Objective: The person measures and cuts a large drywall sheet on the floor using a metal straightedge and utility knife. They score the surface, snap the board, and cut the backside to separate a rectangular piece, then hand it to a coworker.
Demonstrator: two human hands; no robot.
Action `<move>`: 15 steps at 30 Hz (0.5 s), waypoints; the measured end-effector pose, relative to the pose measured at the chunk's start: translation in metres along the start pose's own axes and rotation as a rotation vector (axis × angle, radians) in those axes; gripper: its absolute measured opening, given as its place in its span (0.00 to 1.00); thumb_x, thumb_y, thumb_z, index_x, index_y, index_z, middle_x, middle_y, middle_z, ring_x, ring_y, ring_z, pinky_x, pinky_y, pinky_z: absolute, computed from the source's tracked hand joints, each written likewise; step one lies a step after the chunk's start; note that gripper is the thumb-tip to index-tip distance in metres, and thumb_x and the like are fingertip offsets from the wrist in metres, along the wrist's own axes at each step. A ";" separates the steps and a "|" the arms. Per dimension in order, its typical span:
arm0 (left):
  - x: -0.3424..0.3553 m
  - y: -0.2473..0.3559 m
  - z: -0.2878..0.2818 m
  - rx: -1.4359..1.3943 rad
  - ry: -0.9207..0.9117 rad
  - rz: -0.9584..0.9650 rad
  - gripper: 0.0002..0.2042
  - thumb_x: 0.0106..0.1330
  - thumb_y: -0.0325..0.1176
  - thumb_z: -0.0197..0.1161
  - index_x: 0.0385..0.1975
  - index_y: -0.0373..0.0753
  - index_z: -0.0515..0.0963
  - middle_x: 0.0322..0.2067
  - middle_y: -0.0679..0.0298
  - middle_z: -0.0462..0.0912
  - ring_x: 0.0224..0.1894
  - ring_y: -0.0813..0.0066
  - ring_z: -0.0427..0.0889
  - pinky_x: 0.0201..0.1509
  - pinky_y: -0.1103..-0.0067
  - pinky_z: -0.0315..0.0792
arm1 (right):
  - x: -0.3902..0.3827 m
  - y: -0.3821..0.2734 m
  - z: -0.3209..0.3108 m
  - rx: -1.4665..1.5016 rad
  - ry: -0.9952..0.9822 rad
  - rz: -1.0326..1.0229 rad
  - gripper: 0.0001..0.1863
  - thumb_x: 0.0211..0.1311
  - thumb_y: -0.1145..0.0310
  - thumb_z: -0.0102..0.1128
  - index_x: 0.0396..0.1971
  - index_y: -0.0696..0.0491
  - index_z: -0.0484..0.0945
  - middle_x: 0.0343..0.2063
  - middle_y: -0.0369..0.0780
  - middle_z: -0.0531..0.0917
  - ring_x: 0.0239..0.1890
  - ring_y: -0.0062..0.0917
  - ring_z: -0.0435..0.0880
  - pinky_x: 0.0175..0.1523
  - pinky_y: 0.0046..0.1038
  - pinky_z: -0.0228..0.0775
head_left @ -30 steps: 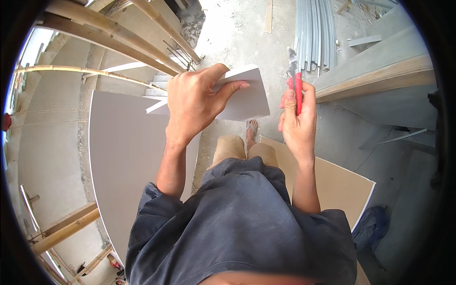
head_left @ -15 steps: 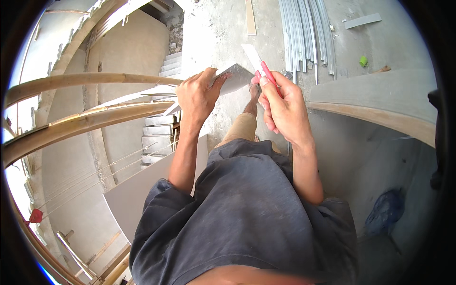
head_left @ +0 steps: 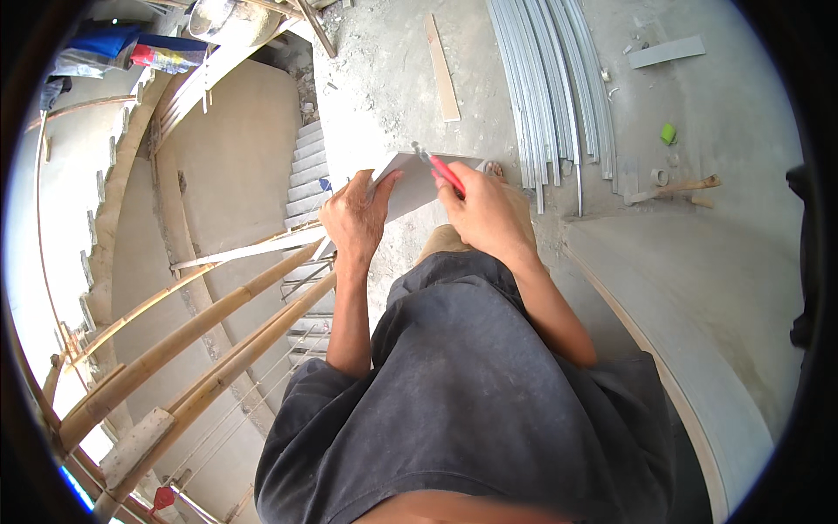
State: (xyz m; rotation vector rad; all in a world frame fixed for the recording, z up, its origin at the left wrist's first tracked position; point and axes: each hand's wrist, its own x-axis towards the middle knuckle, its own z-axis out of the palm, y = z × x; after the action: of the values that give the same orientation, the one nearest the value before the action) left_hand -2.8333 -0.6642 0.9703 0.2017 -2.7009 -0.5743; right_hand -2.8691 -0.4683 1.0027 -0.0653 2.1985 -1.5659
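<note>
My left hand [head_left: 353, 218] is closed on the left side of a pale board piece [head_left: 412, 186], with its thumb over the edge. The board is held in front of my waist, and part of it is hidden behind my hands. In my right hand [head_left: 484, 210] is a utility knife [head_left: 446, 172] with a red handle, gripped in a closed fist. Its metal end points up and left, over the far edge of the board. Whether it touches the board I cannot tell.
Bamboo poles [head_left: 236, 354] form a rail on my left, above a drop with concrete stairs [head_left: 307, 166]. Long metal channels [head_left: 554, 96] and a wooden strip [head_left: 443, 70] lie on the floor ahead. At right stands a low wall [head_left: 690, 297], near a green object [head_left: 668, 134].
My right hand has moved left and inward, bringing the knife from beside the board to over its far edge. The left hand still grips the board. The view has turned and shifted.
</note>
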 end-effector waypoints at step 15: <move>0.431 0.042 0.009 -0.142 0.194 -0.263 0.15 0.65 0.35 0.80 0.25 0.32 0.83 0.17 0.72 0.77 0.22 0.89 0.67 0.25 0.82 0.60 | 0.481 0.153 -0.170 0.532 0.394 0.545 0.29 0.74 0.43 0.64 0.38 0.60 0.79 0.26 0.41 0.84 0.24 0.27 0.87 0.23 0.31 0.72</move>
State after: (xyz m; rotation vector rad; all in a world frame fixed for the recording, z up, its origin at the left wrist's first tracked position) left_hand -3.2360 -0.7144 1.1207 0.5497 -2.4514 -0.7763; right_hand -3.3351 -0.3994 0.7543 0.9847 1.7439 -1.8594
